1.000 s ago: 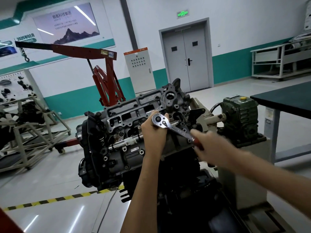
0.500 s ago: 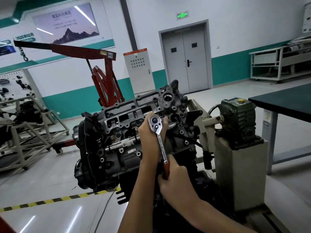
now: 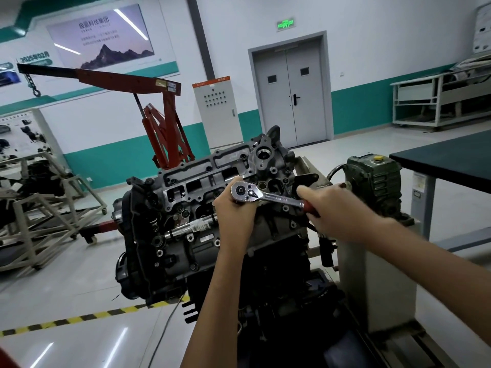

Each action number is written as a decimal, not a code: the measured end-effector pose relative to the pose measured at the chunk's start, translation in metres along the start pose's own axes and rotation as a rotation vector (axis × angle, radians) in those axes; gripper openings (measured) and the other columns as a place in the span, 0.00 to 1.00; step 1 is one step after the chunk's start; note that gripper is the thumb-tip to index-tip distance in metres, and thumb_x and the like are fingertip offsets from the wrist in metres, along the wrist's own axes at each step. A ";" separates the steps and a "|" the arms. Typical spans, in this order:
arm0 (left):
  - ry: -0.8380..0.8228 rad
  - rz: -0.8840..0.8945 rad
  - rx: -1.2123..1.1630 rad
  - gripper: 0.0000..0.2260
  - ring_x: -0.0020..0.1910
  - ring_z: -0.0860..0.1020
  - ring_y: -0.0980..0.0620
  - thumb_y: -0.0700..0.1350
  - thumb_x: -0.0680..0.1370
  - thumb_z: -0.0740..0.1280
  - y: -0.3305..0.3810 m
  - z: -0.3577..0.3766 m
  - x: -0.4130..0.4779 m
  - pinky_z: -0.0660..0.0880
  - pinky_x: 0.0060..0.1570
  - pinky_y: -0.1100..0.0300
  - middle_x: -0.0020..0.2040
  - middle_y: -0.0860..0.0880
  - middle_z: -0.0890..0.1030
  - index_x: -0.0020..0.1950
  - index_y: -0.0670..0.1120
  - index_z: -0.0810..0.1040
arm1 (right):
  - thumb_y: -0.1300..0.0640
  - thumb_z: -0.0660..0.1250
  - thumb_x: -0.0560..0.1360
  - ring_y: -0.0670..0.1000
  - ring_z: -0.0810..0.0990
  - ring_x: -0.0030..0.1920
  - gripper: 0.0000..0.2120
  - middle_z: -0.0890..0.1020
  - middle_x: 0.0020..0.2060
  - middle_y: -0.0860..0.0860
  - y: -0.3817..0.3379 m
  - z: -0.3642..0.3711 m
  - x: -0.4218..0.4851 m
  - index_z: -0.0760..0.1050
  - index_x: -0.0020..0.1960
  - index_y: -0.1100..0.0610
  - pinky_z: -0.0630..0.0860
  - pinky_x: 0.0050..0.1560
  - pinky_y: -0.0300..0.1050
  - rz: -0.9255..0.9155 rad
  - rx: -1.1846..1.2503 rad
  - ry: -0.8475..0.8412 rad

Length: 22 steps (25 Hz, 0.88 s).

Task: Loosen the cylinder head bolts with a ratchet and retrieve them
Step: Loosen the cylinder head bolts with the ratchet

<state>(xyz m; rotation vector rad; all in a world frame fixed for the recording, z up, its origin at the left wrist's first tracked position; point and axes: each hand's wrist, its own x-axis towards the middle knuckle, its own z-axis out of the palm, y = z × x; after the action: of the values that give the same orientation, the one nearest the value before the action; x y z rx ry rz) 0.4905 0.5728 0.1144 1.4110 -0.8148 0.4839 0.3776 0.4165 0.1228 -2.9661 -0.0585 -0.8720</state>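
Left grip [image 3: 233,212]: fingers curled closed round the head of the ratchet [image 3: 268,196], which sits over the right end of the cylinder head [image 3: 202,179]. The bolt beneath is hidden by tool and hand. The chrome shaft runs rightward and slightly down to the red handle. Right grip [image 3: 336,212]: closed round that handle, forefinger laid out straight along the shaft.

Surroundings, left to right: a pale tubular stand [image 3: 39,208] on castors; a red engine hoist [image 3: 164,128], its boom reaching left with a hook on a chain; yellow-and-black floor tape [image 3: 79,318] running under the engine; a grey control cabinet [image 3: 216,107] against the wall; a grey double door [image 3: 289,94]; a green gearbox [image 3: 374,179] on a pale pedestal just right of the engine; a dark surface [image 3: 446,160] at the right edge.
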 end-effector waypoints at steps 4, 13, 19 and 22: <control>0.038 0.063 0.040 0.19 0.28 0.65 0.61 0.32 0.74 0.69 0.000 0.007 -0.008 0.64 0.31 0.69 0.28 0.58 0.69 0.35 0.52 0.66 | 0.62 0.64 0.70 0.50 0.73 0.27 0.10 0.72 0.28 0.48 -0.071 0.056 -0.038 0.67 0.49 0.54 0.66 0.27 0.35 0.281 0.541 0.081; -0.005 0.003 0.064 0.18 0.30 0.62 0.53 0.35 0.76 0.68 -0.003 0.000 0.005 0.62 0.32 0.58 0.28 0.50 0.65 0.31 0.40 0.63 | 0.63 0.62 0.72 0.47 0.75 0.28 0.08 0.75 0.31 0.49 -0.027 0.021 -0.020 0.68 0.50 0.57 0.73 0.29 0.35 0.090 0.337 -0.105; 0.017 0.015 0.070 0.16 0.29 0.63 0.57 0.32 0.74 0.68 -0.001 -0.001 0.000 0.63 0.31 0.61 0.27 0.54 0.67 0.31 0.44 0.66 | 0.62 0.60 0.73 0.49 0.77 0.31 0.07 0.76 0.33 0.50 0.001 -0.004 0.003 0.67 0.51 0.57 0.75 0.32 0.40 0.005 0.004 -0.055; 0.048 -0.007 0.038 0.19 0.28 0.66 0.61 0.32 0.74 0.69 0.002 0.007 -0.007 0.65 0.32 0.69 0.28 0.59 0.71 0.36 0.53 0.67 | 0.61 0.64 0.71 0.52 0.78 0.33 0.11 0.75 0.33 0.51 -0.055 0.042 -0.030 0.67 0.51 0.55 0.73 0.33 0.41 0.235 0.407 0.020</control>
<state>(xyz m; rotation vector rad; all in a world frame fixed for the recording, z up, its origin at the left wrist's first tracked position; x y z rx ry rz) 0.4835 0.5674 0.1100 1.4316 -0.7652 0.5284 0.3720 0.4728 0.0729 -2.5228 0.1000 -0.7541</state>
